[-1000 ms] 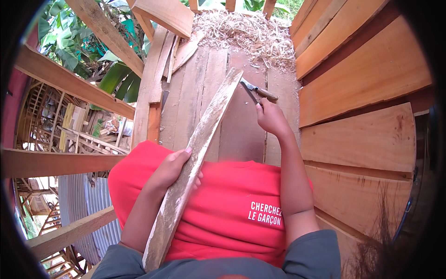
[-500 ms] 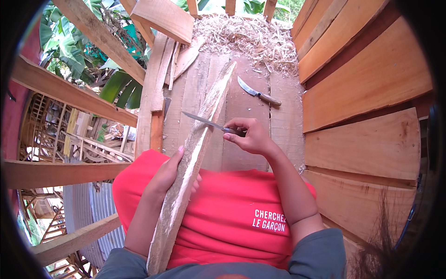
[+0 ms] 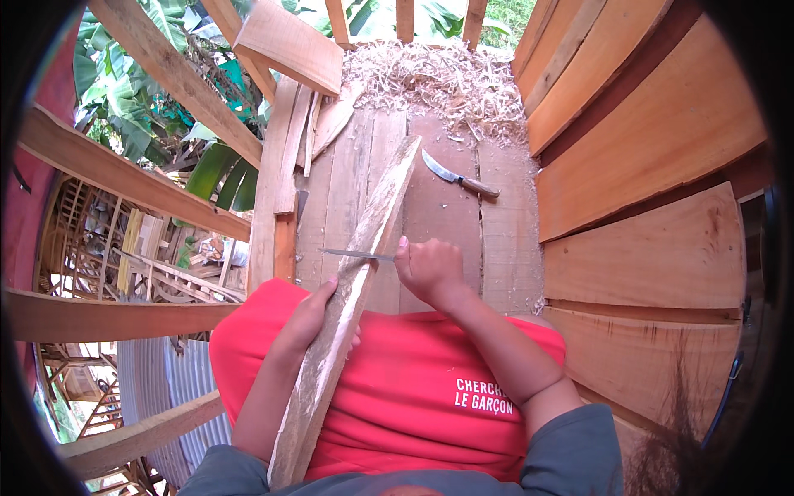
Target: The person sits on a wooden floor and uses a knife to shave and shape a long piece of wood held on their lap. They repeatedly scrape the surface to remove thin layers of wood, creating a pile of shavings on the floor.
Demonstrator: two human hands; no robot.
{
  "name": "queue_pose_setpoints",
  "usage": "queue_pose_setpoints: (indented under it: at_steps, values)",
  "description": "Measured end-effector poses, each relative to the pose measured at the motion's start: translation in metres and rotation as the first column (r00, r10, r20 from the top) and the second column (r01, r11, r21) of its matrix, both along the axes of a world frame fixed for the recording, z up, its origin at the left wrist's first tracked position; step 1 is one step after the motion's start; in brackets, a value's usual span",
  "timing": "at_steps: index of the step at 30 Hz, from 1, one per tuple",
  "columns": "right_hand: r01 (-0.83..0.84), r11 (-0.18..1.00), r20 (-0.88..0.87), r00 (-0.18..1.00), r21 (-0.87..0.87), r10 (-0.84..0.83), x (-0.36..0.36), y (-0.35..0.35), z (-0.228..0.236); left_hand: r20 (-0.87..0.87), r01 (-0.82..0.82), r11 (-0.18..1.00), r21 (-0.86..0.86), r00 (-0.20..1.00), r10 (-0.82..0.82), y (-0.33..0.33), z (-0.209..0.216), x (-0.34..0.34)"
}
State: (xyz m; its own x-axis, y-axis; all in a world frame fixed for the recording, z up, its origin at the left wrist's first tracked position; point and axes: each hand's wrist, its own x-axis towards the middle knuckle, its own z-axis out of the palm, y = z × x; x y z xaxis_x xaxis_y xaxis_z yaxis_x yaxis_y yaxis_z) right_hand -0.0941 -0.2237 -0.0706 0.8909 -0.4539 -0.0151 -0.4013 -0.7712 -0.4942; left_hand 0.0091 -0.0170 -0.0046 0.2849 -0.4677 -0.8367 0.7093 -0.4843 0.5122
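Observation:
A long, rough strip of wood [image 3: 351, 289] slants from my body up toward the far side, its right edge pale where it is cut. My left hand [image 3: 313, 314] is wrapped around its left side, with fingertips showing past the right edge. In my right hand [image 3: 432, 269] is a knife [image 3: 354, 254], gripped in a closed fist that hides the handle. The thin blade lies across the strip and points left. Farther off, a second knife with a curved blade and wooden handle [image 3: 478, 187] rests on the plank floor.
Curly wood shavings [image 3: 447, 78] pile up at the far end of the plank floor [image 3: 504, 240]. Loose boards [image 3: 287, 157] and a thick block [image 3: 289, 50] lie at the far left. Slatted rails [image 3: 124, 178] border the left, and a plank wall [image 3: 645, 256] the right.
My right hand has turned from a fingertip hold into a fist and come nearer to me with the knife. The blade sits lower along the strip, now nearly level.

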Motion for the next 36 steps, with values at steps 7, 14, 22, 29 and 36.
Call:
queue_pose_setpoints:
  at_steps: [7,14,22,29,36]
  values:
    - [-0.286,0.91,0.209,0.951,0.301,0.229,-0.014,-0.002,0.025,-0.121,-0.023,0.987,-0.16,0.993,0.003,0.003,-0.005,0.008]
    - [-0.188,0.777,0.297,0.955,0.601,0.002,-0.01,-0.032,0.011,-0.507,-0.313,0.781,-0.54,0.862,-0.005,0.014,-0.006,0.009]
    - [-0.033,0.854,0.282,0.95,0.518,-0.134,-0.012,-0.025,0.021,-0.395,-0.141,0.914,-0.381,0.919,-0.023,0.012,-0.022,-0.005]
    - [0.303,0.662,-0.275,0.95,0.685,-0.15,-0.005,-0.026,0.007,0.118,0.268,0.952,-0.146,0.961,-0.252,0.0,-0.009,-0.014]
    - [0.299,0.365,-0.256,0.953,0.882,-0.161,-0.006,-0.017,-0.008,0.914,0.296,0.945,-0.14,0.405,0.009,0.02,0.074,0.012]
